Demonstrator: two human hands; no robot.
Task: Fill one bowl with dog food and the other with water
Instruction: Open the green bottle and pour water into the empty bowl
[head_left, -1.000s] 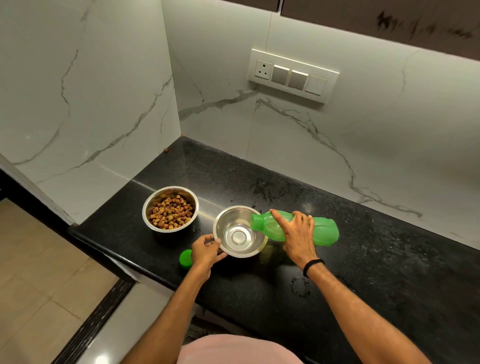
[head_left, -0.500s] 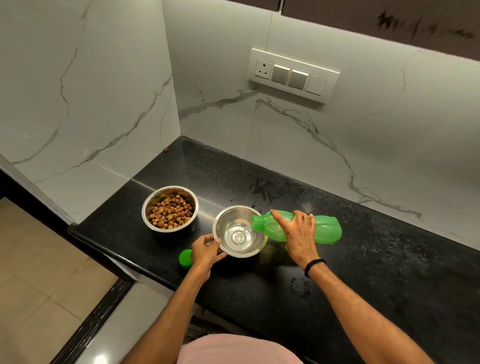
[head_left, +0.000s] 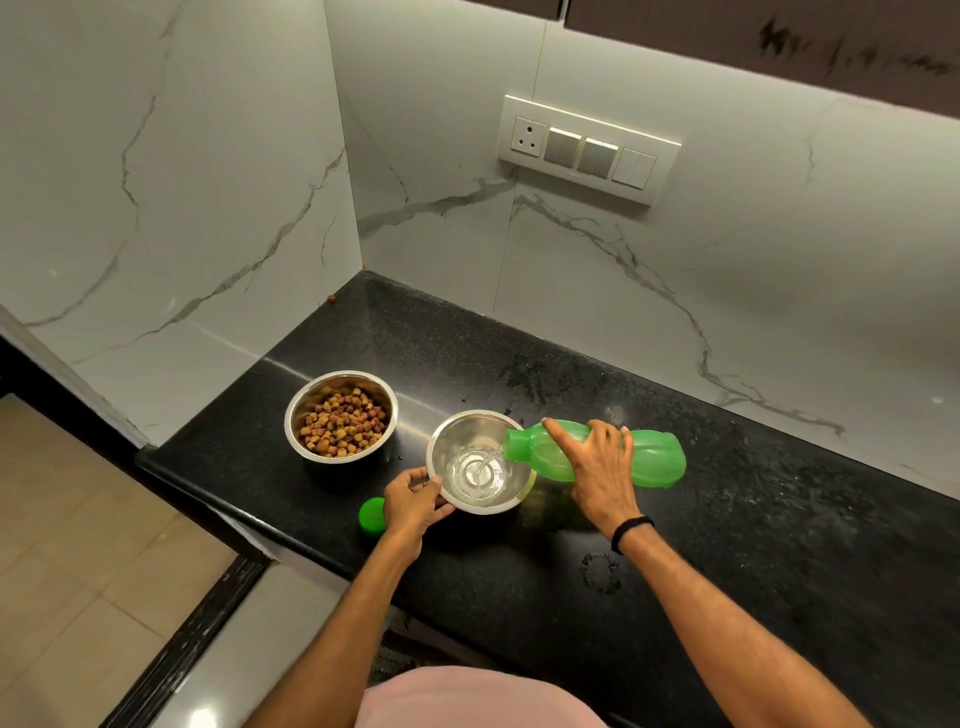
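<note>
Two steel bowls stand on the black counter. The left bowl (head_left: 297, 415) is full of brown dog food pieces. The right bowl (head_left: 445, 435) holds a shallow pool of water. My left hand (head_left: 413, 504) grips that bowl's near-left rim. My right hand (head_left: 602, 470) holds a green plastic bottle (head_left: 654, 460) tipped on its side, mouth over the bowl, and a thin stream of water runs from it into the bowl. The bottle's green cap (head_left: 371, 515) lies on the counter just left of my left hand.
The counter (head_left: 727, 545) sits in a corner of white marble walls, with a switch plate (head_left: 587, 148) above. Its front edge drops to a tiled floor (head_left: 78, 545) at the left. Damp marks show on the counter near my right wrist.
The bottle has tipped a little further and water now streams into the right bowl, which was dry a second ago. Both hands stay where they were.
</note>
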